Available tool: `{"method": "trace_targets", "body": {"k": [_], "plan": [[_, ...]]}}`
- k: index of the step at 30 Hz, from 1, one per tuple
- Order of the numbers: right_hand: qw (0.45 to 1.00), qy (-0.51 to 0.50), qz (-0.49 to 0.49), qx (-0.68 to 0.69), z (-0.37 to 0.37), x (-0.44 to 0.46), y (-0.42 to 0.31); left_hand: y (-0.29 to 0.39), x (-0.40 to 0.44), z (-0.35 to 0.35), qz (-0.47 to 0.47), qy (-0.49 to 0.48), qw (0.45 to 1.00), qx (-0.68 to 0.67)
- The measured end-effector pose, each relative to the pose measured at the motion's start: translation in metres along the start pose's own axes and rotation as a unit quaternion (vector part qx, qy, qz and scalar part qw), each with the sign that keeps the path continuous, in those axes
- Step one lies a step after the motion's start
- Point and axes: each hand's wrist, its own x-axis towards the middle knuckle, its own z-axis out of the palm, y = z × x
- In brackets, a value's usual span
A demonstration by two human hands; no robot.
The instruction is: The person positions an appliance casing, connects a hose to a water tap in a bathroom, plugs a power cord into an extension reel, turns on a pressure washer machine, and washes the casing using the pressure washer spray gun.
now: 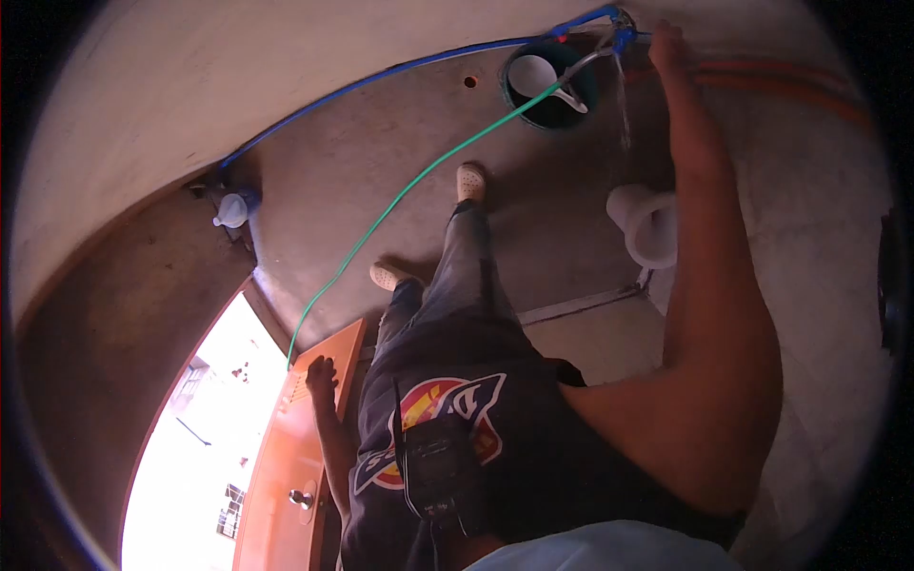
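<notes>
At the top right, my right hand [669, 49] is at the blue tap [624, 36], its fingers closed around what looks like the handle, though small and partly hidden. A thin stream of water [624, 105] falls from the tap. Attached near the tap is a green hose [419, 178], which runs down to the left. Beneath the tap fitting stands a dark green bucket [588, 90] with a white dipper [530, 76] over it. My left hand [322, 379] hangs in front of the orange door [276, 476], fingers loosely bent and apart, holding nothing.
A white toilet bowl [651, 233] stands beside my right arm. A blue pipe [381, 74] follows the wall. A pale plastic container [231, 210] sits in the far left corner. The concrete floor [352, 181] has a small drain hole [470, 83]. Bright light enters the doorway.
</notes>
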Motion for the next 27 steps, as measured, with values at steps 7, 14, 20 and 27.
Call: {"method": "trace_targets", "body": {"k": [7, 14, 20, 27], "plan": [[0.947, 0.259, 0.118, 0.148, -0.064, -0.144, -0.128, -0.134, 0.016, -0.088, -0.084, -0.001, 0.983, -0.166], [0.907, -0.110, -0.103, 0.394, -0.091, -0.436, -0.404, -0.277, 0.097, -0.158, 0.060, 0.004, 0.958, -0.282], [0.809, -0.001, -0.443, 0.386, 0.055, -0.445, -0.551, -0.281, 0.140, -0.242, -0.031, 0.095, 0.928, -0.359], [0.858, -0.182, -0.412, 0.246, -0.164, -0.434, -0.685, -0.261, 0.209, -0.276, -0.082, 0.132, 0.840, -0.520]]}}
